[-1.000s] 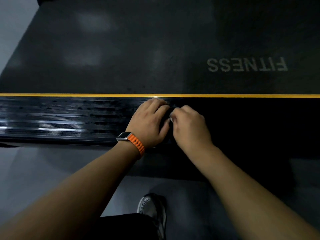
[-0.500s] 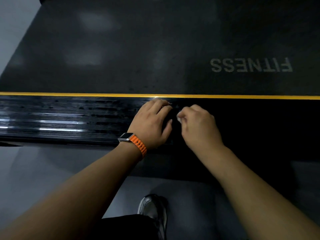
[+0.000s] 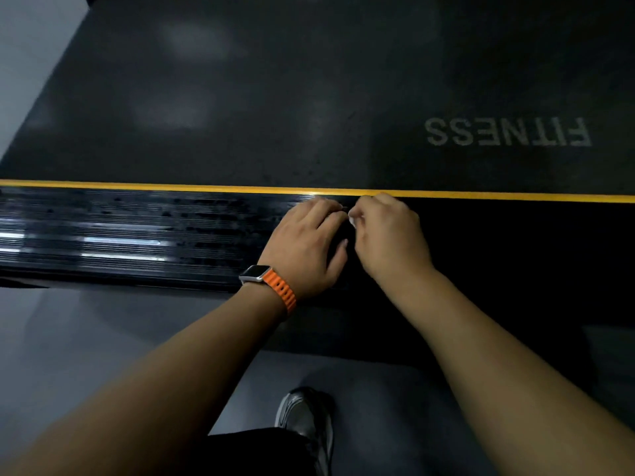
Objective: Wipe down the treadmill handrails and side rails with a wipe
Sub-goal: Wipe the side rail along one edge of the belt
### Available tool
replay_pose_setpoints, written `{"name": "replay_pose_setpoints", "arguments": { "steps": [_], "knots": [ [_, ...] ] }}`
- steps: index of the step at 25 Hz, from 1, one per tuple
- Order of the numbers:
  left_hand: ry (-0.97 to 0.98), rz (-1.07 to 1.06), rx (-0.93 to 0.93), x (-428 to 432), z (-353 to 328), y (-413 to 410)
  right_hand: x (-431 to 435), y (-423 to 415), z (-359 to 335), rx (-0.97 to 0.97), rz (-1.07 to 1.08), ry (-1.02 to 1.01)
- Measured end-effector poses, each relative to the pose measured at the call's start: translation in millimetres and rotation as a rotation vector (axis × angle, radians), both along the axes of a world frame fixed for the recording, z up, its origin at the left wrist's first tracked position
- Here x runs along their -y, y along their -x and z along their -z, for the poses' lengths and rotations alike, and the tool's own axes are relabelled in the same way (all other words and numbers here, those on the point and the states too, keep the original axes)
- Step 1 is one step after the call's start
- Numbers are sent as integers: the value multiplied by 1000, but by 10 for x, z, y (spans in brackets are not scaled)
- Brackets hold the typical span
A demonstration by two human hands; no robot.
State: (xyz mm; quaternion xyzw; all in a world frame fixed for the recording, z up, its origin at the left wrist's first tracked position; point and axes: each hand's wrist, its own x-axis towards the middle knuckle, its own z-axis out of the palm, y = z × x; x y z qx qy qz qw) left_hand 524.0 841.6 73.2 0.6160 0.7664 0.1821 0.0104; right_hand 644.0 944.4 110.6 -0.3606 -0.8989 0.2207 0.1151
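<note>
A black ribbed side rail (image 3: 137, 235) of the treadmill runs across the view, edged by a yellow stripe (image 3: 515, 195). My left hand (image 3: 305, 245), with an orange-strapped watch on its wrist, lies on the rail with its fingers bent down over something dark that I cannot make out. My right hand (image 3: 391, 235) is right beside it, fingers curled, pinching a small white bit of the wipe (image 3: 352, 218). Most of the wipe is hidden under the hands.
The dark treadmill belt (image 3: 309, 97) with the word FITNESS lies beyond the yellow stripe. Grey floor (image 3: 68, 338) is on my side of the rail, with my shoe (image 3: 305, 417) below the hands. The rail's right part is in deep shadow.
Both hands have shifted a little to the right and up the rail toward the yellow stripe. The white bit of wipe shows more between them.
</note>
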Motion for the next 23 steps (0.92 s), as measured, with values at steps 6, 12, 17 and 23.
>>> {"name": "replay_pose_setpoints", "arguments": {
  "steps": [6, 12, 17, 23],
  "knots": [
    [-7, -6, 2, 2, -15, 1, -429, -597, -85, 78, 265, 84],
    [-14, 3, 5, -10, -8, 2, -49, -40, -8, 0, 28, 20],
    [-23, -2, -1, -1, -11, -1, -628, -787, -151, 95, 381, 58],
    [-35, 15, 3, -11, 4, 0, -214, 149, -12, 34, 17, 4]
  ]
}}
